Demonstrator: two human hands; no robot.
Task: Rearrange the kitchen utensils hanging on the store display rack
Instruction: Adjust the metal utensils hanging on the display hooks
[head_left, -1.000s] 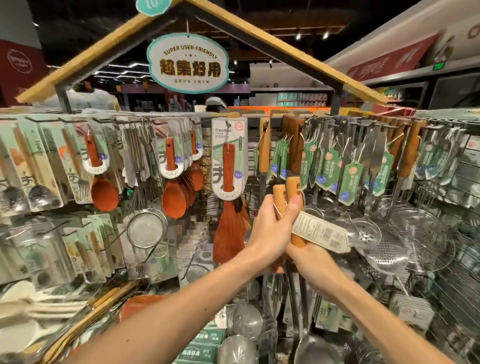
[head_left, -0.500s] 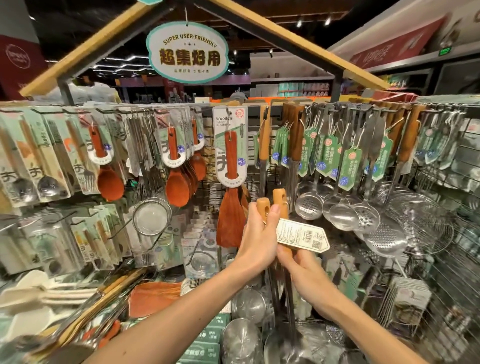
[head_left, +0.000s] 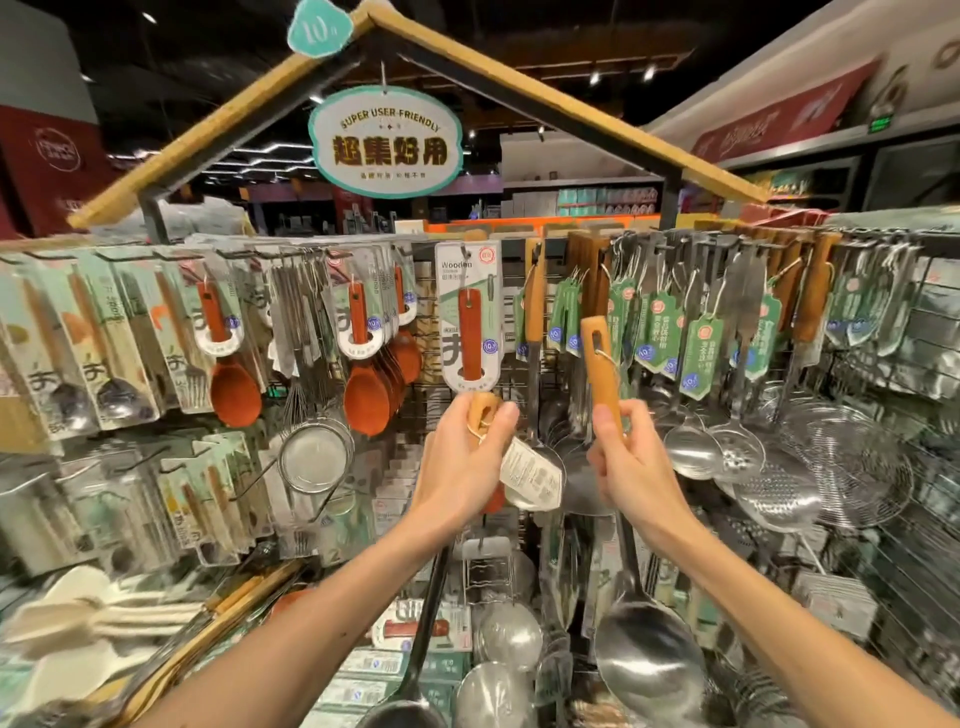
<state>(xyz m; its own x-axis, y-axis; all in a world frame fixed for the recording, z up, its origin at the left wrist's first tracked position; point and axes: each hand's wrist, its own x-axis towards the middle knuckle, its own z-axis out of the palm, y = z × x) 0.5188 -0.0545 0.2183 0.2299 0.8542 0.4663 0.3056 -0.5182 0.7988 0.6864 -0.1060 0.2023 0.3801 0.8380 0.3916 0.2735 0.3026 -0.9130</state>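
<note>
HELD, RIGHT: steel ladle (head_left: 644, 654), wooden handle, long shaft. The right hand (head_left: 628, 462) is wrapped round the lower handle, with the hang hole free above the fingers. The bowl hangs low over packed stock. Risk, probably the greatest: tipping the handle toward a hook swings the bowl into the goods beneath and may knock them loose.

HELD, LEFT: dark-shafted utensil (head_left: 431, 613), wooden handle, head cut off by the frame edge. The left hand (head_left: 467, 457) is clamped on the very top of the handle. The hands are apart, one utensil each. Risk: the grip sits at the hanging end, so a change of hold seems needed before hooking, and a slip then drops the utensil.

ATTACHED: white price tag (head_left: 530, 462) on a loop from the left-hand utensil. Risk: the loop may snag on a neighbouring hook.

ROOM: shop floor, dark ceiling with spotlights, shelving behind. A timber roof frame (head_left: 519, 88) spans the fixture, and an oval sign (head_left: 387, 140) hangs under its peak.

FIXTURE: wire display rack (head_left: 924, 561), hooks along the top rail, densely hung. No free hook is evident.
- perforated skimmers (head_left: 737, 457)
- carded wooden spatula (head_left: 470, 312)
- red-brown spoons (head_left: 236, 389)
- small sieve (head_left: 314, 457)
</note>
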